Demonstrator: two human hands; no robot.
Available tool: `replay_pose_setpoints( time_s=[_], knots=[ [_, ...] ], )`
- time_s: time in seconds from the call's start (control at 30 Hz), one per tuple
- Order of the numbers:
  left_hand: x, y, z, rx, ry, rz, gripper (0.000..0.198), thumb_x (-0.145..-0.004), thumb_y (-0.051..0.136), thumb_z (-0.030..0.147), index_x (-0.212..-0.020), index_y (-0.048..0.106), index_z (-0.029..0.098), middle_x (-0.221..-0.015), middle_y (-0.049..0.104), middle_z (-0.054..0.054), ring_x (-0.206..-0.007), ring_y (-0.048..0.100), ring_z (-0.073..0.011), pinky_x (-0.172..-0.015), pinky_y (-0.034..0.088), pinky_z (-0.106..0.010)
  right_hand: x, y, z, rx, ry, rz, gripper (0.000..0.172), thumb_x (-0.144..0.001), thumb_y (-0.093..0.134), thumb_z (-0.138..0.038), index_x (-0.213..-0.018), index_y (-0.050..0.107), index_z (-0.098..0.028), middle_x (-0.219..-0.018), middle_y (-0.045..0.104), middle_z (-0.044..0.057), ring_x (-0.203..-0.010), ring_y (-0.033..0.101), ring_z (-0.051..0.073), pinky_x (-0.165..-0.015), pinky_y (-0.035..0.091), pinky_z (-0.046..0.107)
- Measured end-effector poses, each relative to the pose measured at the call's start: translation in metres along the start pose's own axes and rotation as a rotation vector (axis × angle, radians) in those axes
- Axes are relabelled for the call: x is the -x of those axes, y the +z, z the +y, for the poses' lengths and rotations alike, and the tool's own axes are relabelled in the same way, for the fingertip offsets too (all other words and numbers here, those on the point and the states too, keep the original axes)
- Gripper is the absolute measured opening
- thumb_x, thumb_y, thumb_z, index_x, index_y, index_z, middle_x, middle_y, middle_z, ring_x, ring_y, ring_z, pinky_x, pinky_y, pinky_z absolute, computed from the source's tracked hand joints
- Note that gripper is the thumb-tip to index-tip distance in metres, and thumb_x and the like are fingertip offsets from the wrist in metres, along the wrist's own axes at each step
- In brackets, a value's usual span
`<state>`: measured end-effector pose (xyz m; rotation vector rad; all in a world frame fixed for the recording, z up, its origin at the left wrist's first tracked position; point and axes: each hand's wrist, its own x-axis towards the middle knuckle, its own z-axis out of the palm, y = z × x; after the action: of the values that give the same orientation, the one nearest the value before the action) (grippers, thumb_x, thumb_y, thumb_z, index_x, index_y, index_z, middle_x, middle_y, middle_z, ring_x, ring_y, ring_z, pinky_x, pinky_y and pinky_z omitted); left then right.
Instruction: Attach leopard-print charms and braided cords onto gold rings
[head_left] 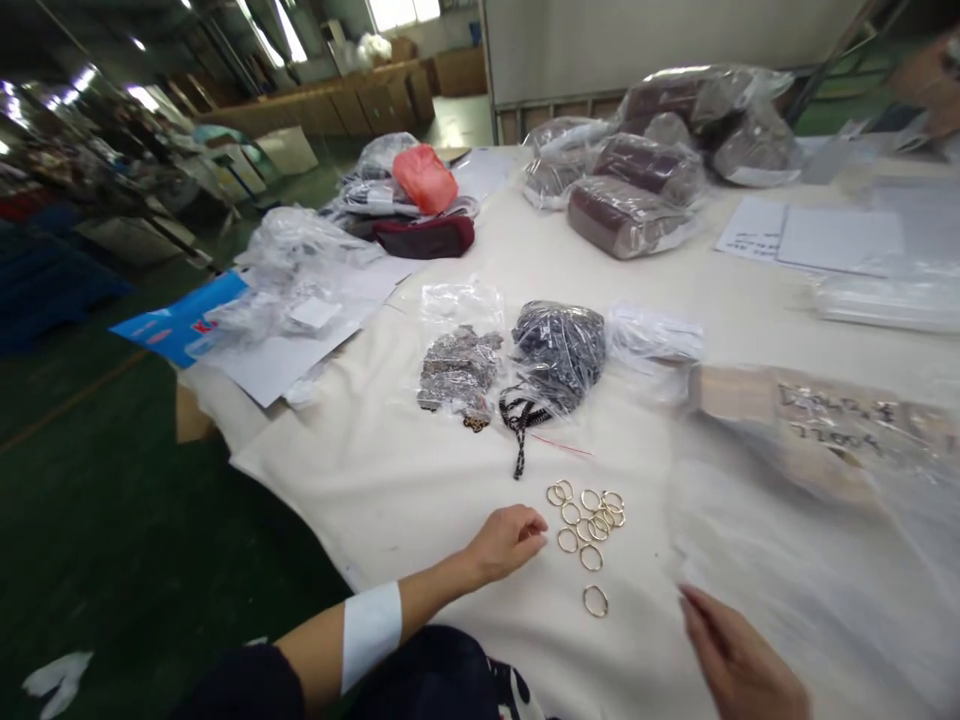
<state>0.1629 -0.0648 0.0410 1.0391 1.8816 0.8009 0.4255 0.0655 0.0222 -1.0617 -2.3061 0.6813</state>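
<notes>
My left hand [508,541] rests on the white cloth with its fingers curled in, fingertips close to a scatter of several gold metal rings [589,517]. One ring [595,601] lies apart, nearer me. My right hand [739,658] lies low at the right with fingers stretched out flat on the cloth beside clear plastic bags [787,560]; it holds nothing. A black-and-white cord [519,425] trails out of a bag of dark cords [559,352] beyond the rings.
A bag of small metal parts [459,370] sits left of the cords. Wrapped maroon bundles [630,190], papers [817,238] and a red bag [424,177] lie farther back. The table edge [300,480] drops to green floor on the left.
</notes>
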Motion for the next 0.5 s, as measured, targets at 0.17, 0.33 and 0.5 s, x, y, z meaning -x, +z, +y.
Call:
replay_pose_setpoints(
  time_s=[0.17, 0.33, 0.5],
  knots=[
    [-0.012, 0.011, 0.001, 0.037, 0.018, 0.009, 0.018, -0.076, 0.056, 0.02, -0.09, 0.067, 0.014, -0.078, 0.062, -0.003, -0.068, 0.053, -0.012, -0.065, 0.043, -0.022, -0.027, 0.068, -0.028, 0.043, -0.039, -0.27, 0.032, -0.091, 0.038, -0.039, -0.103, 0.064, -0.025, -0.092, 0.067, 0.005, -0.065, 0.063, 0.018, -0.049, 0.042, 0.027],
    [-0.013, 0.013, 0.002, 0.126, 0.081, 0.054, 0.028, -0.077, 0.057, 0.02, -0.103, 0.064, 0.015, -0.099, 0.061, -0.008, -0.069, 0.054, -0.0116, -0.071, 0.047, -0.025, -0.042, 0.061, -0.046, -0.071, 0.034, -0.306, 0.032, -0.089, 0.04, -0.044, -0.089, 0.062, -0.02, -0.084, 0.064, 0.008, -0.068, 0.061, 0.02, -0.055, 0.045, 0.028],
    [-0.011, 0.002, 0.026, 0.388, 0.276, -0.053, 0.033, -0.084, 0.054, 0.035, -0.109, 0.065, 0.016, -0.111, 0.06, -0.012, -0.08, 0.059, -0.0146, -0.077, 0.048, -0.027, -0.052, 0.026, -0.091, -0.732, 0.565, -0.6, 0.033, -0.082, 0.056, -0.05, -0.079, 0.058, -0.017, -0.053, 0.044, -0.005, -0.046, 0.039, 0.009, -0.044, 0.034, 0.019]
  ],
)
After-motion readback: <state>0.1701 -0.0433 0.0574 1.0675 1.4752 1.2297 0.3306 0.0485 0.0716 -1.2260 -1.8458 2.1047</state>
